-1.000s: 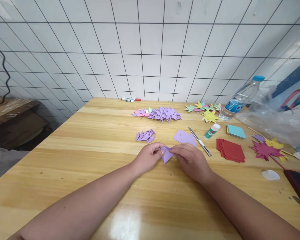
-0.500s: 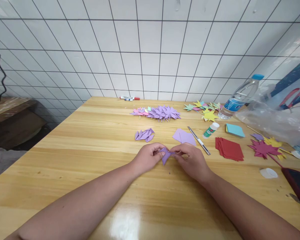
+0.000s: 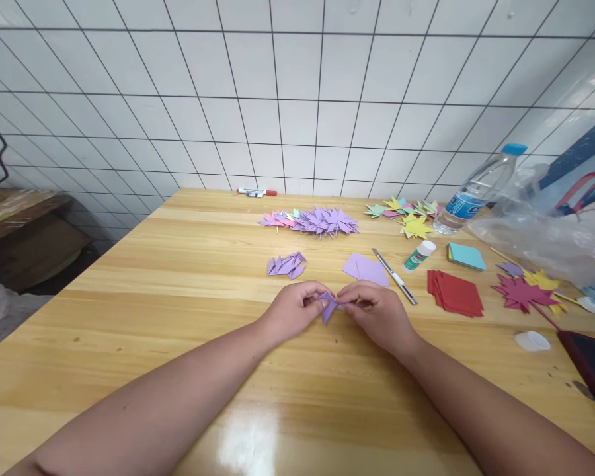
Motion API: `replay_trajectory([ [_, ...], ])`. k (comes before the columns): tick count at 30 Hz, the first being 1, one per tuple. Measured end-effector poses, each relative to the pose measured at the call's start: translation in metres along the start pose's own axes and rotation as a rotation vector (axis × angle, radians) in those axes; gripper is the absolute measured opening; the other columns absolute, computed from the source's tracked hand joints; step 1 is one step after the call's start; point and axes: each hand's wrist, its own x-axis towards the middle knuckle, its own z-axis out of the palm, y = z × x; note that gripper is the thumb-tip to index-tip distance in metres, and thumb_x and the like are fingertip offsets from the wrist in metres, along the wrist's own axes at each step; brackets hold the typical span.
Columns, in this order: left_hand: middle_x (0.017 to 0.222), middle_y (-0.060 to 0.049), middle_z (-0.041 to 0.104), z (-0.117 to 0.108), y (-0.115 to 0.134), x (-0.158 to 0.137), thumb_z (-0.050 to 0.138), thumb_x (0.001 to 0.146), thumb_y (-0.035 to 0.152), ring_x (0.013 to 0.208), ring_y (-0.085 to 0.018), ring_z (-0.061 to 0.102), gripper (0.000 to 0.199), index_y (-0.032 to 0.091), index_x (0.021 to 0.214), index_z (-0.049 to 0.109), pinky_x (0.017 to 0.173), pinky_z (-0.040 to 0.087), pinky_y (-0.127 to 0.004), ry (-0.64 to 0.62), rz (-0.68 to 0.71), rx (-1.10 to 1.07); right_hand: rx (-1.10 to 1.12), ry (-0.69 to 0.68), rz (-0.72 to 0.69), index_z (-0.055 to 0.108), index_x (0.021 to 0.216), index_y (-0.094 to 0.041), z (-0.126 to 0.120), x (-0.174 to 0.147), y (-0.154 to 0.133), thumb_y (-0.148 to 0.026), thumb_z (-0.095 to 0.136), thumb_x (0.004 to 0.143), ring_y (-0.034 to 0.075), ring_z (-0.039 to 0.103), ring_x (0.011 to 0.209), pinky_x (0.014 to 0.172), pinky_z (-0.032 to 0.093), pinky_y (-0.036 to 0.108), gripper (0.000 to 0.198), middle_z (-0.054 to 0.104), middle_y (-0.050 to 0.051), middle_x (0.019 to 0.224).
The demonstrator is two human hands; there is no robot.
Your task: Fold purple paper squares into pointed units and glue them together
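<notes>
A small folded piece of purple paper is pinched between my two hands, just over the wooden table. My left hand grips its left side between thumb and fingers. On the other side my right hand has closed on the right edge, and its fingers hide part of the fold. Beyond my left hand lies a small group of folded purple paper pieces. Flat purple paper sheets rest just past my right hand, beside a utility knife.
A glue stick, red paper squares and blue paper lie to the right. Farther back are purple paper leaves, markers and a water bottle. A white cap sits near a dark-screened device.
My right hand has shifted slightly left, closer to my left hand, and covers more of the purple paper's right edge. The view has tilted a little.
</notes>
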Motion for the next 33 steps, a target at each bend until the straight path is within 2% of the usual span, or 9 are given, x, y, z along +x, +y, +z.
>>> replay_trajectory([
  [3,0.079,-0.004,0.067,0.0002,-0.0004,0.0000,0.052,0.079,0.027,0.069,-0.014,0.059,0.020,0.015,0.091,0.063,0.066,0.045,-0.024,-0.003,0.000,-0.004,-0.063,0.027,-0.077,0.071,0.077,-0.024,0.0000,-0.0016,0.0008,-0.015,0.061,0.076,0.015,0.065,0.077,0.072,0.052,0.027,0.013,0.070,0.001,0.083],
  [6,0.078,-0.005,0.068,0.0000,-0.0001,0.0001,0.053,0.079,0.027,0.070,-0.014,0.060,0.020,0.014,0.091,0.063,0.067,0.045,-0.024,-0.023,-0.005,-0.034,-0.150,0.013,-0.142,0.072,0.083,-0.026,-0.0001,-0.0039,0.0042,-0.015,0.055,0.080,0.014,0.065,0.079,0.074,0.053,0.028,0.020,0.071,0.001,0.088],
  [10,0.078,-0.006,0.068,-0.0004,0.0010,0.0009,0.055,0.078,0.027,0.070,-0.015,0.060,0.020,0.012,0.089,0.063,0.067,0.045,-0.024,-0.020,-0.029,-0.096,-0.154,0.006,-0.207,0.071,0.091,-0.027,0.0001,-0.0056,0.0083,-0.014,0.050,0.084,0.013,0.064,0.083,0.075,0.052,0.026,0.026,0.070,0.001,0.094],
  [12,0.078,-0.007,0.068,-0.0006,0.0018,0.0012,0.055,0.078,0.026,0.070,-0.015,0.061,0.019,0.012,0.089,0.063,0.067,0.045,-0.025,-0.015,-0.036,-0.118,-0.137,-0.013,-0.178,0.070,0.094,-0.027,0.0003,-0.0052,0.0075,-0.015,0.052,0.083,0.013,0.064,0.082,0.074,0.052,0.026,0.024,0.069,0.001,0.094],
  [14,0.079,-0.007,0.068,-0.0011,0.0027,0.0012,0.056,0.077,0.026,0.072,-0.015,0.061,0.019,0.012,0.089,0.063,0.068,0.045,-0.025,-0.015,-0.040,-0.142,-0.125,-0.010,-0.077,0.068,0.094,-0.026,0.0005,-0.0044,0.0049,-0.018,0.059,0.079,0.013,0.064,0.073,0.067,0.052,0.026,0.019,0.070,0.001,0.088],
  [17,0.081,-0.006,0.068,-0.0018,0.0036,0.0009,0.057,0.077,0.026,0.073,-0.015,0.061,0.019,0.013,0.089,0.063,0.069,0.046,-0.025,-0.007,-0.041,-0.159,-0.088,0.021,0.059,0.068,0.084,-0.023,0.0007,-0.0030,0.0014,-0.024,0.066,0.074,0.013,0.061,0.059,0.055,0.050,0.025,0.011,0.070,0.000,0.076],
  [21,0.081,-0.006,0.069,-0.0020,0.0042,0.0010,0.058,0.076,0.027,0.074,-0.015,0.062,0.019,0.013,0.087,0.064,0.070,0.046,-0.025,-0.011,-0.037,-0.142,0.016,0.010,0.009,0.068,0.075,-0.022,0.0010,-0.0023,0.0005,-0.022,0.065,0.075,0.015,0.064,0.072,0.061,0.052,0.025,0.003,0.070,0.002,0.080],
  [29,0.077,-0.006,0.068,-0.0017,0.0036,0.0011,0.059,0.076,0.032,0.070,-0.015,0.061,0.023,0.012,0.085,0.064,0.067,0.045,-0.024,-0.006,-0.053,-0.160,-0.083,-0.008,-0.127,0.072,0.080,-0.028,-0.0004,-0.0040,0.0009,-0.015,0.059,0.078,0.015,0.066,0.079,0.074,0.053,0.028,0.019,0.072,-0.001,0.086],
  [33,0.077,-0.005,0.068,-0.0042,0.0028,0.0030,0.062,0.074,0.031,0.069,-0.014,0.061,0.023,0.012,0.086,0.062,0.068,0.045,-0.024,-0.001,-0.070,-0.272,-0.051,0.040,-0.031,0.068,0.097,-0.025,-0.0010,-0.0034,0.0000,-0.020,0.062,0.076,0.014,0.065,0.070,0.062,0.054,0.026,0.023,0.071,0.002,0.092],
])
